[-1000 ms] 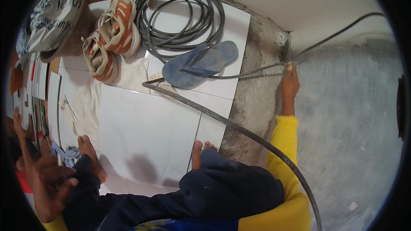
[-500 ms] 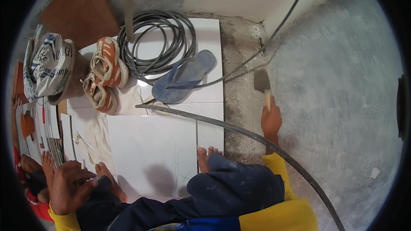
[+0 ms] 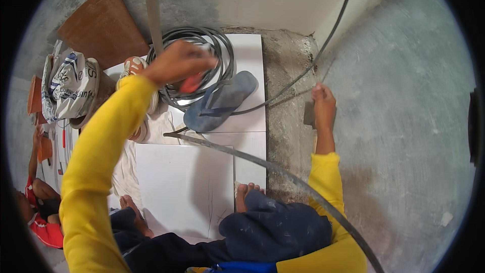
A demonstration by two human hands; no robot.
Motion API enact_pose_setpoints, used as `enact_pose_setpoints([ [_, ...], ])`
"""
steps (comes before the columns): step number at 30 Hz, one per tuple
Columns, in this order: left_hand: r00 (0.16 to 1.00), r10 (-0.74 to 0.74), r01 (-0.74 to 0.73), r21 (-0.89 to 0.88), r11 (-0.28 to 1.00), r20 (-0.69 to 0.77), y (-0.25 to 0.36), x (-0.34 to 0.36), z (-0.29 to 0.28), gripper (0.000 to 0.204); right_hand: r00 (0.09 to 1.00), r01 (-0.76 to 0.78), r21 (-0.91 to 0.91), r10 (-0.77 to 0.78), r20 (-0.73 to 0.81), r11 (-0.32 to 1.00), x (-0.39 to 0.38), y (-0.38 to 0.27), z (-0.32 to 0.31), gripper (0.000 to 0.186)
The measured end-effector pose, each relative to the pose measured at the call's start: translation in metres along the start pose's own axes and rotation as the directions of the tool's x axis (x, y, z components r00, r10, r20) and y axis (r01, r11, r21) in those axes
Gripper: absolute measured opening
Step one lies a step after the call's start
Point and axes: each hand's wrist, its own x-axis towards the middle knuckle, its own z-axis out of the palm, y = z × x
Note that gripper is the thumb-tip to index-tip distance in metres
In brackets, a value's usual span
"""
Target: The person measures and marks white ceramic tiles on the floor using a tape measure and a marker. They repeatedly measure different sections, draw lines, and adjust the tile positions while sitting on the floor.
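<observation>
My left hand (image 3: 184, 60) is closed and blurred over the black cable coil (image 3: 222, 50); a red object shows beneath it and something pale at its fingers, neither clear. My right hand (image 3: 323, 93) has curled fingers near the floor-wall edge; what they hold, if anything, is unclear. Just left of it, a dark trowel blade (image 3: 308, 114) lies low on the rough concrete strip. A blue flip-flop (image 3: 220, 102) rests beside the coil. Orange-and-cream shoes (image 3: 136, 64) are partly hidden by my left arm. A thick cable (image 3: 265, 162) crosses above white tiles (image 3: 177, 172) and my legs.
A brown board (image 3: 101, 25) leans on the back wall (image 3: 262, 0), beside a bag-topped bucket (image 3: 73, 83). A pale strip (image 3: 151, 5) stands upright. Another person in red (image 3: 45, 227) sits at left. A grey wall (image 3: 404, 121) rises at right.
My left hand has swung from low left up over the coil. My right hand has moved from the trowel handle up past the blade. The view has shifted, showing more back wall.
</observation>
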Motion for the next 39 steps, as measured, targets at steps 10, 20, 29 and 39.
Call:
enact_pose_setpoints([
  [10, 0.99, 0.071, -0.053, -0.145, 0.988, 0.124, 0.006, 0.194, 0.151, 0.051, 0.729, -0.52, 0.481, 0.074, 0.681, 0.706, 0.115, 0.005, 0.061, 0.032],
  [20, 0.952, 0.251, -0.229, -0.136, 0.964, 0.178, 0.003, 0.24, 0.162, 0.076, 0.577, -0.549, 0.377, 0.011, 0.817, 0.746, 0.127, -0.005, 0.069, 0.038],
  [29, 0.979, 0.203, -0.192, -0.218, 0.957, 0.028, -0.005, 0.252, 0.179, 0.136, 0.667, -0.52, 0.409, 0.057, 0.743, 0.75, 0.136, -0.006, 0.076, 0.033],
  [39, 0.989, 0.027, -0.004, -0.157, 0.988, 0.143, -0.016, 0.255, 0.171, 0.113, 0.59, -0.497, 0.31, 0.054, 0.806, 0.811, 0.134, -0.008, 0.08, 0.011],
])
